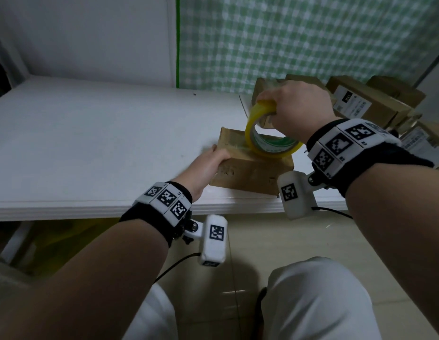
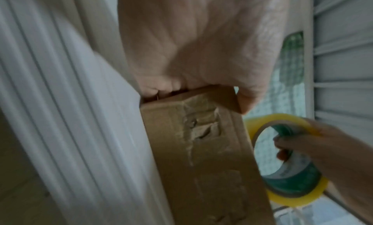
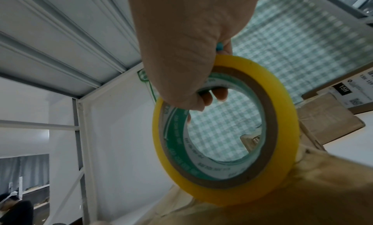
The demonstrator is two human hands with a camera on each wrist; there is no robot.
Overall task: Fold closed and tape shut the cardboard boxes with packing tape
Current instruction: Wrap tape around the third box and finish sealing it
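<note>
Two hands share the work here; our left hand (image 1: pixel 208 160) grips the near-left corner of the cardboard box (image 1: pixel 253 168), thumb on top and fingers curled down the end, while our right hand (image 1: pixel 294 106) holds the roll of yellow packing tape (image 1: pixel 270 133), fingers hooked through its core. The box sits at the front edge of the white table (image 1: pixel 90 143), at about one o'clock from where we sit; its flaps look already folded flat, and creased old tape shows on its side in the left wrist view. The roll stands on edge, touching the box top near its right end; whether a strip is already stuck down we cannot tell.

To do this step well, we judge the box must not slide; so we keep the left grip firm and press the corner down; we draw the roll along the seam toward nine o'clock under steady tension, low to the cardboard, so the tape lays without wrinkles. More boxes (image 1: pixel 365 101) are stacked at two o'clock.
</note>
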